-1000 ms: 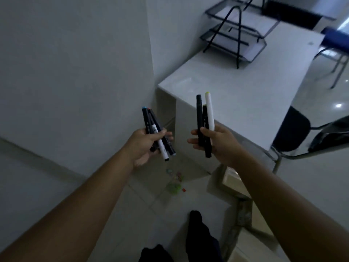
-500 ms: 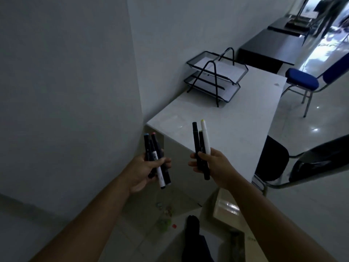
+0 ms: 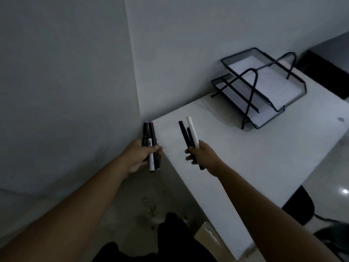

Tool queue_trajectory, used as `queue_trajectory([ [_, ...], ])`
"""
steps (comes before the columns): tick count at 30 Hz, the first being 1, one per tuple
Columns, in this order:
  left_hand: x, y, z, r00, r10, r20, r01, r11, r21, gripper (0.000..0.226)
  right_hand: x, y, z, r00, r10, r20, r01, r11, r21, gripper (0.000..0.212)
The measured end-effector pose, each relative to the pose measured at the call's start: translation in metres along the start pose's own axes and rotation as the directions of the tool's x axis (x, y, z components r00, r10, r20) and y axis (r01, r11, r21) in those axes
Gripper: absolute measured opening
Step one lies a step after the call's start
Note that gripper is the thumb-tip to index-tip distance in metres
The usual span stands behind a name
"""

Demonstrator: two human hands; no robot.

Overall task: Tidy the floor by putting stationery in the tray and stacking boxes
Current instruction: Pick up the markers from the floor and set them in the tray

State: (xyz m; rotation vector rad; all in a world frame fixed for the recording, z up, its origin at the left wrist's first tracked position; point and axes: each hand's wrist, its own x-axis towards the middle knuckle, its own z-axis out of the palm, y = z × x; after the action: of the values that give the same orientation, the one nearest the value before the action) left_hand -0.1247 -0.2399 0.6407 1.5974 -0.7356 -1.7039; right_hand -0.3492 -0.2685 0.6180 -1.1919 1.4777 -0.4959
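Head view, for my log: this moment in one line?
left hand: grips left markers | right hand: grips right markers | tray: on desk, unreached

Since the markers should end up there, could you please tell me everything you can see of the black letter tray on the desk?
The letter tray is a black two-tier rack of wire mesh, its tiers stepped and joined by arched black side bars. It stands upright at the back of the white desk, near the wall; whether it touches the wall I cannot tell. The upper tier holds white paper, and something pale shows in the lower one.
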Motion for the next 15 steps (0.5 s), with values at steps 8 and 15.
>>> queue_trajectory([
  [8,0.050,-0.005,0.021,0.978,-0.083,-0.192,0.083,0.996,-0.008,0.014,0.106,-0.005,-0.021,0.916,-0.269,0.297,0.398,0.519,-0.757,0.024],
  [15,0.069,-0.007,0.031,0.952,-0.082,-0.293,0.091,0.996,0.019,0.019,0.168,-0.012,-0.030,0.738,-0.291,0.609,0.618,-0.070,-0.783,0.040],
])
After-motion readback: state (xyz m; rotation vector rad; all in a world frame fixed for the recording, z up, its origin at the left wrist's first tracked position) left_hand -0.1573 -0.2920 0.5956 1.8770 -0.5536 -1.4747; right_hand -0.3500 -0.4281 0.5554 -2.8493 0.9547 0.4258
